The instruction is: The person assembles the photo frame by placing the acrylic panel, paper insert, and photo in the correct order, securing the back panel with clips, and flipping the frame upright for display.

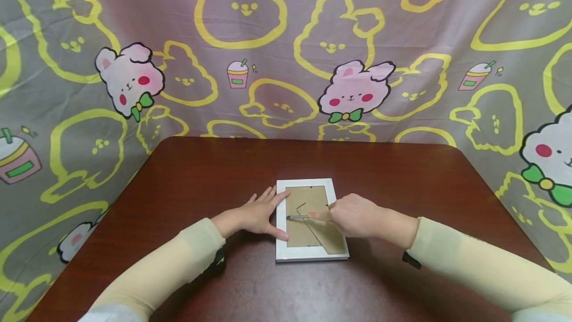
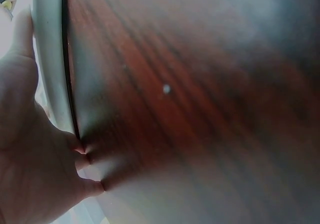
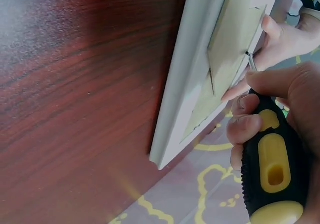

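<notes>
A white picture frame point(image 1: 308, 253) lies on its face, its brown backing board point(image 1: 296, 235) up. On the board sits the hinged stand point(image 1: 332, 240), a flat flap toward the right side. My left hand point(image 1: 258, 215) rests spread along the frame's left side, thumb and index finger on the white border and other fingers reaching to the table. My right hand point(image 1: 357, 215) grips a screwdriver point(image 3: 272, 154) with a black and yellow handle, forefinger extended along its shaft. The metal tip meets the left inner edge of the frame, close to a small dark tab point(image 3: 247, 53).
The frame lies on a dark red-brown wooden table point(image 1: 214, 173). Behind and at both sides hangs a grey curtain point(image 1: 277, 58) with yellow outlines and cartoon rabbits. Each wrist bears a dark strapped device.
</notes>
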`<state>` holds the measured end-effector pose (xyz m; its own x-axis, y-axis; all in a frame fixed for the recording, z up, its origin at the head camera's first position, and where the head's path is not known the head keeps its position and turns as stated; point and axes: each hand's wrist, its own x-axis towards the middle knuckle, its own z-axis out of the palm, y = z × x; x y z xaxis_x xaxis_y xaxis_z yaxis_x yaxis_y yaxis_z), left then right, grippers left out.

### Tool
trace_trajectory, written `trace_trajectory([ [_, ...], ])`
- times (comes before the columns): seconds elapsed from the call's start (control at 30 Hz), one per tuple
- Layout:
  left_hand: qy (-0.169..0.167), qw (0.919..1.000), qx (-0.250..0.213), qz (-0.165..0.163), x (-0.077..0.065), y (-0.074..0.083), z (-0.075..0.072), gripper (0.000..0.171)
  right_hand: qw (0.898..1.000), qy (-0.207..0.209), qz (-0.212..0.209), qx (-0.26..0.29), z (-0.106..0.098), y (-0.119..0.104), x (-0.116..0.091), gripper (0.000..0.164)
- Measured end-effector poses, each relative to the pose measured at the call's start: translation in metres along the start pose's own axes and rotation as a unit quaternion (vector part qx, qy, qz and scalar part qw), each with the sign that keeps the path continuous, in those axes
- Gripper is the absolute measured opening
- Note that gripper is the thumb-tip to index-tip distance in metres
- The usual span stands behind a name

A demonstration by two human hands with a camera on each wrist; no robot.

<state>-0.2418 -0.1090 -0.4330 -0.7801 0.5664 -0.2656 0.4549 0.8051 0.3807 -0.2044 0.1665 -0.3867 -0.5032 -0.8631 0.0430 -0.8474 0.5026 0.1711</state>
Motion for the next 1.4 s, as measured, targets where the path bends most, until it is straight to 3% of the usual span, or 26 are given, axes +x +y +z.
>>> trace_trajectory([
  [0.27, 0.004, 1.0000, 0.002, 0.003, 0.000, 0.000, -0.003, 0.118, 0.999, 0.011, 0.005, 0.037, 0.003, 0.003, -0.001, 0.049],
  [0.6, 0.001, 1.0000, 0.000, 0.006, 0.000, 0.000, 0.001, 0.118, 0.999, 0.024, 0.000, 0.039, 0.009, 0.004, -0.005, 0.047],
  [0.87, 0.002, 1.0000, 0.000, 0.006, 0.000, 0.000, 0.001, 0.117, 0.995, 0.055, 0.042, 0.076, 0.011, 0.008, -0.018, 0.048],
  [1.03, 0.004, 1.0000, 0.007, 0.004, 0.001, -0.001, 0.002, 0.117, 0.994, 0.066, 0.052, 0.071, 0.007, 0.014, -0.025, 0.048],
  [1.23, -0.001, 1.0000, 0.004, 0.002, 0.004, -0.005, 0.003, 0.120, 0.995, 0.060, 0.058, 0.059, 0.008, 0.016, -0.033, 0.051],
  [1.4, -0.007, 1.0000, -0.003, 0.005, 0.003, -0.005, 0.002, 0.118, 0.994, 0.041, 0.065, 0.080, 0.008, 0.010, -0.041, 0.048],
])
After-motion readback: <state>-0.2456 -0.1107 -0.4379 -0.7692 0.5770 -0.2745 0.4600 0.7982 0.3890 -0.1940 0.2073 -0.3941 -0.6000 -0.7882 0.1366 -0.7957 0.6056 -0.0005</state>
